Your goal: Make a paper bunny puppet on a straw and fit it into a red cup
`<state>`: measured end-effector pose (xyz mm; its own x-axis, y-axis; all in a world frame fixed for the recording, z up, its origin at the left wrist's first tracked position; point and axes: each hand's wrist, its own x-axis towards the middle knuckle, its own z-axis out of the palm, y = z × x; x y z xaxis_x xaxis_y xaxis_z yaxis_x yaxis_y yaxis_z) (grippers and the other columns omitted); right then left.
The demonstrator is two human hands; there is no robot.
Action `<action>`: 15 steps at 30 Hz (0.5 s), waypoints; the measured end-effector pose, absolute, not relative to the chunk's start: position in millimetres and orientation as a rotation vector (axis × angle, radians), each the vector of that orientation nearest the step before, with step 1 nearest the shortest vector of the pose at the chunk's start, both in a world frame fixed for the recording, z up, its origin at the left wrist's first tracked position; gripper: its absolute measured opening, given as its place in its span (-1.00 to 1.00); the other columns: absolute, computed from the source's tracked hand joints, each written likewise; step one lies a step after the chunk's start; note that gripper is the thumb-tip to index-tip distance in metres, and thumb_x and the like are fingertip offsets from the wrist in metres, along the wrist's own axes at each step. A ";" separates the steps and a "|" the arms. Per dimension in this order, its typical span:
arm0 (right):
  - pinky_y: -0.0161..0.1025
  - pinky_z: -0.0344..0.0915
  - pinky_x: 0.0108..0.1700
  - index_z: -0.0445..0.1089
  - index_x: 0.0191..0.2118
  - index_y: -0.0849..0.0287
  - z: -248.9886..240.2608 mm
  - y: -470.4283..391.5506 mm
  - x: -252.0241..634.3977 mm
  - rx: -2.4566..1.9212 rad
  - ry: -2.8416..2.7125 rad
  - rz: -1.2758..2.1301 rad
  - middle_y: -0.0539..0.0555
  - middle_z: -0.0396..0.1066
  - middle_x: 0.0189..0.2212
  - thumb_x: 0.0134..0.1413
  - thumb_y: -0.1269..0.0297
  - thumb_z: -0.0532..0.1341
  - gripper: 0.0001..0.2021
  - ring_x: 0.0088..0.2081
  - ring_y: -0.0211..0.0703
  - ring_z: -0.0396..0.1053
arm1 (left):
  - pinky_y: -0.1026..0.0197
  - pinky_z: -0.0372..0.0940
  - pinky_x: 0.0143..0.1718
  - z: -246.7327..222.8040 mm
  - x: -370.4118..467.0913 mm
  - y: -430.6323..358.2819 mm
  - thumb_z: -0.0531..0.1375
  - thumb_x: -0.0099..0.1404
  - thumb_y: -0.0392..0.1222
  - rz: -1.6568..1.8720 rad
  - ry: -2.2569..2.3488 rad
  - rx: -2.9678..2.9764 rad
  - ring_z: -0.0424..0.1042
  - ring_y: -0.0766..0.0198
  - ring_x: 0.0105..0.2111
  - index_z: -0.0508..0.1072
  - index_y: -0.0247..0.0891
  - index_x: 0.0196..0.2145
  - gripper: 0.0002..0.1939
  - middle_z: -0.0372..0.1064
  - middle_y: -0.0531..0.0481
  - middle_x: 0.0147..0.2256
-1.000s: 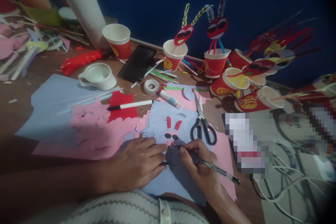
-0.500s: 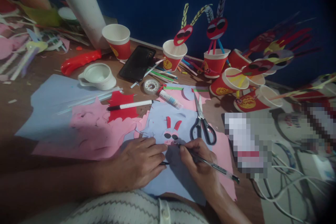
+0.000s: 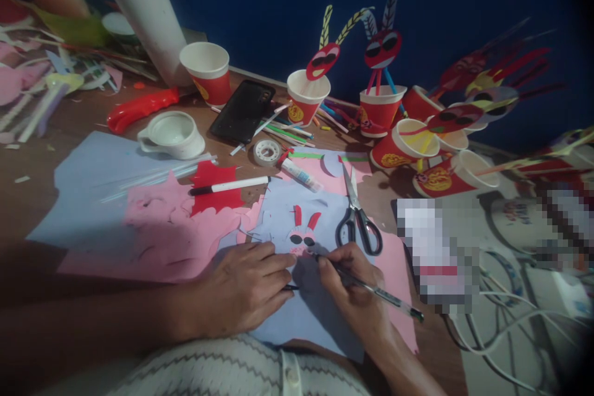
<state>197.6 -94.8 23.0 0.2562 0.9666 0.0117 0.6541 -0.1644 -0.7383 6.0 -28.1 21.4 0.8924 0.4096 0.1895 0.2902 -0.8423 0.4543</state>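
Note:
My right hand (image 3: 353, 284) is closed around a black pen (image 3: 380, 292), its tip at the lower edge of a small paper face (image 3: 302, 239) with red ears and dark oval eyes. The face lies on a light blue sheet (image 3: 320, 315). Bent over that sheet, my left hand (image 3: 250, 288) has its fingertips beside the face; a thin dark object (image 3: 291, 288) pokes out from under its fingers. Black-handled scissors (image 3: 356, 216) lie partly open just beyond my right hand. A white marker (image 3: 236, 185) rests on red paper (image 3: 216, 189) to the left.
Behind are a glue stick (image 3: 301, 174), tape roll (image 3: 267, 152), black phone (image 3: 244, 111) and white cup (image 3: 171, 135). Red paper cups (image 3: 309, 99) with paper faces on straws line the back. Pink paper (image 3: 176, 247) lies left, cables (image 3: 492, 328) right.

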 end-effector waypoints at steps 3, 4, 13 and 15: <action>-0.43 0.08 -0.68 0.20 -0.47 0.12 21.8 -95.0 200.7 -1.854 -1.515 0.620 -0.14 0.24 -0.73 0.08 0.26 0.16 -0.84 -0.73 -0.38 0.16 | 0.16 0.26 -0.29 21.3 6.2 -28.4 0.05 0.35 -0.20 0.391 0.525 2.621 0.32 0.22 -0.29 0.42 -0.26 -0.31 -0.82 0.44 0.02 -0.13; -0.43 0.08 -0.68 0.20 -0.47 0.12 21.7 -95.0 201.5 -1.849 -1.524 0.615 -0.14 0.25 -0.72 0.08 0.27 0.16 -0.84 -0.73 -0.38 0.16 | 0.16 0.26 -0.29 21.2 6.5 -28.4 0.05 0.35 -0.20 0.394 0.529 2.615 0.32 0.23 -0.30 0.43 -0.26 -0.31 -0.82 0.44 0.02 -0.14; -0.45 0.10 -0.68 0.20 -0.47 0.13 22.3 -95.4 202.0 -1.859 -1.507 0.576 -0.15 0.24 -0.74 0.07 0.27 0.16 -0.84 -0.74 -0.39 0.17 | 0.18 0.27 -0.25 19.8 6.3 -29.4 0.06 0.34 -0.18 0.370 0.566 2.605 0.34 0.24 -0.27 0.44 -0.24 -0.30 -0.82 0.43 0.02 -0.10; -0.45 0.12 -0.68 0.20 -0.48 0.13 22.0 -95.6 201.9 -1.854 -1.497 0.571 -0.14 0.26 -0.73 0.06 0.27 0.16 -0.84 -0.73 -0.38 0.19 | 0.18 0.27 -0.24 20.3 6.0 -29.8 0.06 0.34 -0.18 0.359 0.571 2.604 0.34 0.23 -0.26 0.44 -0.24 -0.30 -0.82 0.43 0.02 -0.09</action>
